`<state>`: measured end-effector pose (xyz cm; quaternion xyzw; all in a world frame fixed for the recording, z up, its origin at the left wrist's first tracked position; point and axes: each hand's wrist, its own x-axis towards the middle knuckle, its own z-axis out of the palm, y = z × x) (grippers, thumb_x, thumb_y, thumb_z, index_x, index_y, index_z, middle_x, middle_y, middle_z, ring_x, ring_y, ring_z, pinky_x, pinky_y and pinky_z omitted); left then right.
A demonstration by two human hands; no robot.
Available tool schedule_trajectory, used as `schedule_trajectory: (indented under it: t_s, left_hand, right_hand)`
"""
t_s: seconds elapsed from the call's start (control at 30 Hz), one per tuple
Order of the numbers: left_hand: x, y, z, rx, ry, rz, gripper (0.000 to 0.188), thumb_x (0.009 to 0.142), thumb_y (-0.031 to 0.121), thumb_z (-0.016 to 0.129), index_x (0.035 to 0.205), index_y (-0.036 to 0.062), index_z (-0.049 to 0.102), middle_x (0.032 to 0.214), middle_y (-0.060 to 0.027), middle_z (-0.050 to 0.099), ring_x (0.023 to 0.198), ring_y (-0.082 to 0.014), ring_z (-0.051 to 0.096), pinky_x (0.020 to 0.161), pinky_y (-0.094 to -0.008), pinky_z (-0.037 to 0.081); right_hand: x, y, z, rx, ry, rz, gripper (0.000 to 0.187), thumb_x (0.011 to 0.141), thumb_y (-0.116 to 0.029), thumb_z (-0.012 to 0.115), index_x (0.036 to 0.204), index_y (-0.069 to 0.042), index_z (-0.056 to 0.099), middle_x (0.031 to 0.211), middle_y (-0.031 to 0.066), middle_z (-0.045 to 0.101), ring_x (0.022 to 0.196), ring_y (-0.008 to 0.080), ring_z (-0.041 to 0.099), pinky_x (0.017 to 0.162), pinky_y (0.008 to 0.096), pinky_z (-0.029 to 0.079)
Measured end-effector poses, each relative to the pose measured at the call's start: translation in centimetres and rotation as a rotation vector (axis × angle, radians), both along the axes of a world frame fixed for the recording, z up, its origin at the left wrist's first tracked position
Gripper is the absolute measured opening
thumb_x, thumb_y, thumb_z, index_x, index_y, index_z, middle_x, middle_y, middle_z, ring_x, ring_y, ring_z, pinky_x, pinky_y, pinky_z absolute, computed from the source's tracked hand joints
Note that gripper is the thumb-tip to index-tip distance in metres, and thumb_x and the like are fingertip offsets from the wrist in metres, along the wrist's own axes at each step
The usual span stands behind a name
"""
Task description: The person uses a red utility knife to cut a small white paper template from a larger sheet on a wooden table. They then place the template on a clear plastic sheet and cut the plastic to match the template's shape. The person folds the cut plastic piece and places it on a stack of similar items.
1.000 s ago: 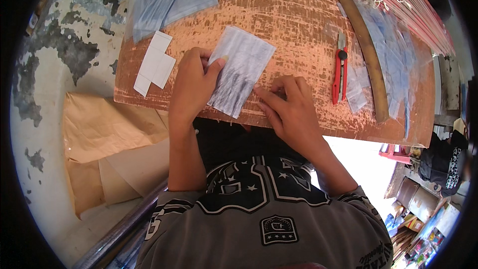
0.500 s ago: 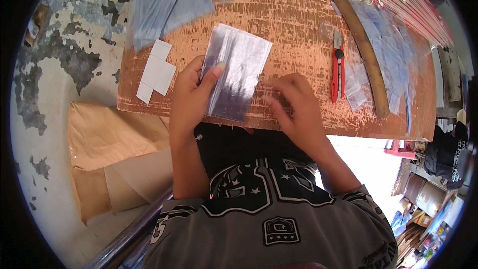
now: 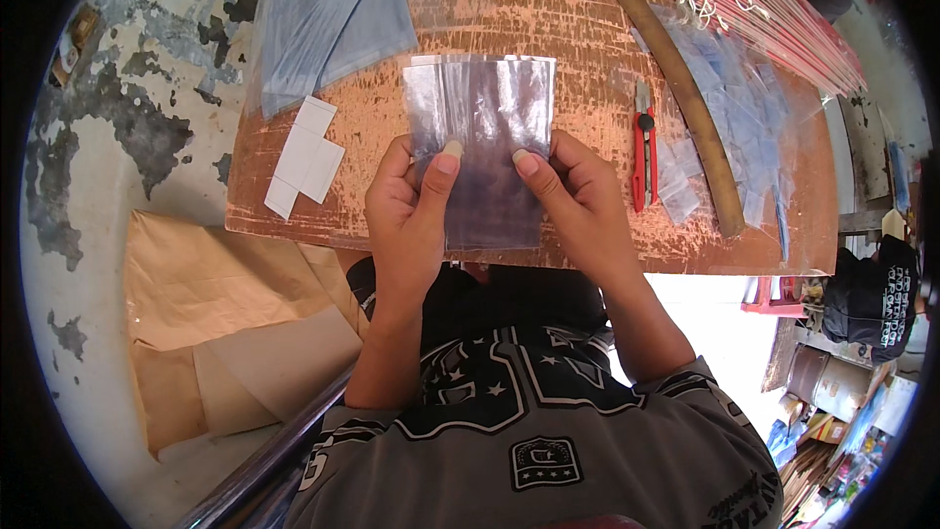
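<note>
At the left, a white angular paper cut-out with ruled lines [image 3: 305, 159] lies below a fanned stack of translucent blue plastic sheets [image 3: 367, 34], and next to them the left hand [image 3: 406, 201] pinches, thumb on top, the left edge of a shiny, clear, rectangular plastic stack [image 3: 485, 118]. That stack is at the near edge of the worn orange-brown table [image 3: 587, 78], and the right hand [image 3: 587, 201] pinches its right edge likewise. Farther right lie a red-handled box cutter [image 3: 640, 167], a long brown strip [image 3: 685, 108] and loose bluish plastic pieces [image 3: 739, 98].
</note>
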<state>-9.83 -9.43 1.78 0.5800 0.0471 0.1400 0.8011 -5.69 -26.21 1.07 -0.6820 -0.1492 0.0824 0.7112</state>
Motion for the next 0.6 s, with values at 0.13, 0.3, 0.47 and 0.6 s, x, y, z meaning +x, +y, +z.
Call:
schedule_trajectory:
  t_s: [0.13, 0.3, 0.47, 0.6]
  left_hand:
    - [0.0, -0.2, 0.0, 0.02, -0.007, 0.005, 0.023, 0.105, 0.015, 0.062, 0.119, -0.0025, 0.058, 0.102, -0.0055, 0.071, 0.089, -0.0043, 0.062, 0.08, -0.0196, 0.049]
    - [0.0, -0.2, -0.2, 0.007, 0.006, -0.005, 0.02, 0.105, 0.015, 0.061, 0.116, -0.0014, 0.059, 0.099, -0.0045, 0.071, 0.087, -0.0034, 0.062, 0.079, -0.0189, 0.048]
    - [0.3, -0.3, -0.3, 0.003, -0.024, -0.009, 0.018, 0.104, 0.013, 0.062, 0.115, -0.0009, 0.059, 0.101, -0.0049, 0.07, 0.09, -0.0047, 0.061, 0.081, -0.0203, 0.048]
    - [1.2, 0.4, -1.0, 0.121, -0.088, -0.019, 0.018, 0.103, 0.009, 0.062, 0.117, -0.0015, 0.059, 0.107, -0.0064, 0.07, 0.096, -0.0074, 0.062, 0.086, -0.0231, 0.048]
  right_hand:
    - [0.0, -0.4, 0.2, 0.03, 0.067, 0.036, 0.025, 0.104, -0.025, 0.063, 0.099, 0.0, 0.063, 0.078, -0.0056, 0.054, 0.072, 0.0026, 0.046, 0.062, 0.0225, 0.039]
    - [0.0, -0.7, 0.5, 0.068, 0.082, 0.056, 0.026, 0.105, -0.025, 0.062, 0.101, 0.001, 0.063, 0.079, -0.005, 0.055, 0.073, 0.0026, 0.047, 0.063, 0.0223, 0.04]
    - [0.3, -0.8, 0.5, 0.023, 0.041, 0.056, 0.024, 0.104, -0.024, 0.062, 0.103, 0.001, 0.064, 0.08, -0.0026, 0.058, 0.075, 0.0045, 0.049, 0.066, 0.0242, 0.042]
    - [1.1, -1.0, 0.4, -0.065, -0.111, 0.007, 0.022, 0.104, -0.02, 0.062, 0.104, 0.001, 0.064, 0.08, 0.0012, 0.06, 0.076, 0.0089, 0.053, 0.071, 0.0272, 0.045]
